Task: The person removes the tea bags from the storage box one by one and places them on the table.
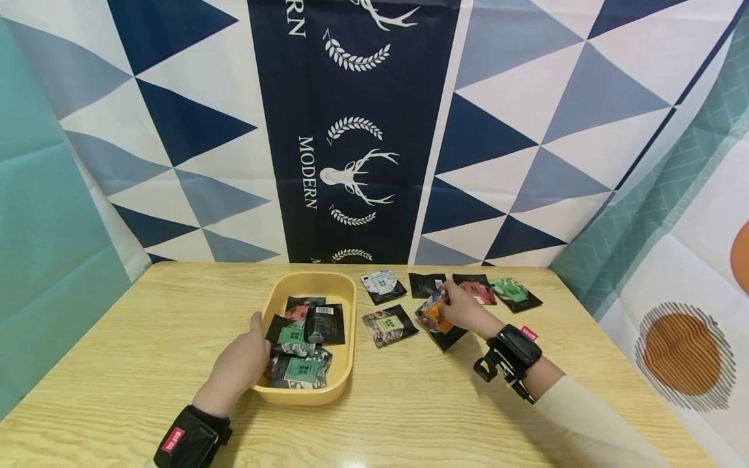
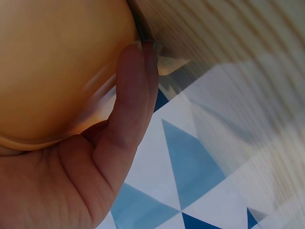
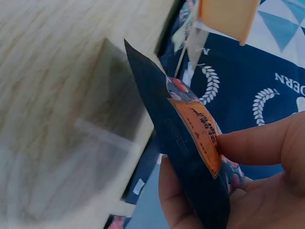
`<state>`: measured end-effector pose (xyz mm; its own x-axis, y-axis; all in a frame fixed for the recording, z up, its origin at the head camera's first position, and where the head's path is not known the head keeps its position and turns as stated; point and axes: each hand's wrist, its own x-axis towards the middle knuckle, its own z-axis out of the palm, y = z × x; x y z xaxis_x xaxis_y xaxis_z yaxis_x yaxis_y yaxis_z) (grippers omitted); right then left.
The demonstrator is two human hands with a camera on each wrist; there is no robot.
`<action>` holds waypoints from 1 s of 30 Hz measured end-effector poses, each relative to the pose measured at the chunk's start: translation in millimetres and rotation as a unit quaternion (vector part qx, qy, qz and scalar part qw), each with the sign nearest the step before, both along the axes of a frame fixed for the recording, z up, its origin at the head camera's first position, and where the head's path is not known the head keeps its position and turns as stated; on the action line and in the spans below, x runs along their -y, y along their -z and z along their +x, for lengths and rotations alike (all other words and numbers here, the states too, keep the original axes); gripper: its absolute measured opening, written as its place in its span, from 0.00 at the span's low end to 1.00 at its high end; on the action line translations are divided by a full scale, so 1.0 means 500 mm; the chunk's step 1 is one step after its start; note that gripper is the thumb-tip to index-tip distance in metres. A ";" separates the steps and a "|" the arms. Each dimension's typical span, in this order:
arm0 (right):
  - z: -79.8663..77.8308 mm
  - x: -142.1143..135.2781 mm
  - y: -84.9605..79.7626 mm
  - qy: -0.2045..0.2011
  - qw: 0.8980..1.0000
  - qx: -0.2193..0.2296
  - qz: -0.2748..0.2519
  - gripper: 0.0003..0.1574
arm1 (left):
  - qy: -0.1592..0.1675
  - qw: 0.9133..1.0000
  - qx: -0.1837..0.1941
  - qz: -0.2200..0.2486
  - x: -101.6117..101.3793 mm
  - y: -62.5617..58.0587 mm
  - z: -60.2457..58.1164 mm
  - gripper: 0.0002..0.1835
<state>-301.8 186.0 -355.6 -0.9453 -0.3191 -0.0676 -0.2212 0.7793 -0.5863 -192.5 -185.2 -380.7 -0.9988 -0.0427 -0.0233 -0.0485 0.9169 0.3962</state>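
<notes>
My right hand (image 1: 463,308) pinches a small dark pouch with an orange label (image 1: 435,317) between thumb and fingers. Its right wrist view shows this pouch (image 3: 178,126) tilted, one edge raised off the table. On the left, my left hand (image 1: 241,361) holds the side of a yellow plastic bin (image 1: 338,392). In the left wrist view its fingers (image 2: 127,102) lie along the bin's outer wall; the thumb is hidden there. Inside the bin several pouches lie in a pile, among them a green-labelled pouch (image 1: 302,370) and a black pouch with a barcode (image 1: 325,324).
Around my right hand lie a white-labelled pouch (image 1: 383,286), a yellow-green-labelled pouch (image 1: 389,325), a black pouch (image 1: 426,285), a red-labelled pouch (image 1: 476,290) and another green-labelled pouch (image 1: 515,294). A patterned cloth (image 1: 363,130) hangs behind the wooden table (image 1: 146,338).
</notes>
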 end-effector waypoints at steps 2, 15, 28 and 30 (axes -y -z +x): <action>-0.002 -0.001 0.004 0.008 1.000 0.007 0.003 0.22 | 0.000 1.000 -0.002 0.000 -0.001 -0.001 0.000 0.33; -0.012 0.000 0.030 0.029 0.998 -0.006 0.058 0.15 | 0.001 1.000 0.002 0.002 -0.002 -0.002 0.001 0.33; -0.010 -0.003 0.042 0.030 0.994 -0.034 0.101 0.14 | -0.003 1.000 0.003 -0.001 -0.002 0.000 -0.001 0.33; -0.009 -0.001 0.041 0.032 0.993 -0.036 0.111 0.18 | -0.003 1.000 0.002 -0.002 -0.001 0.000 -0.001 0.33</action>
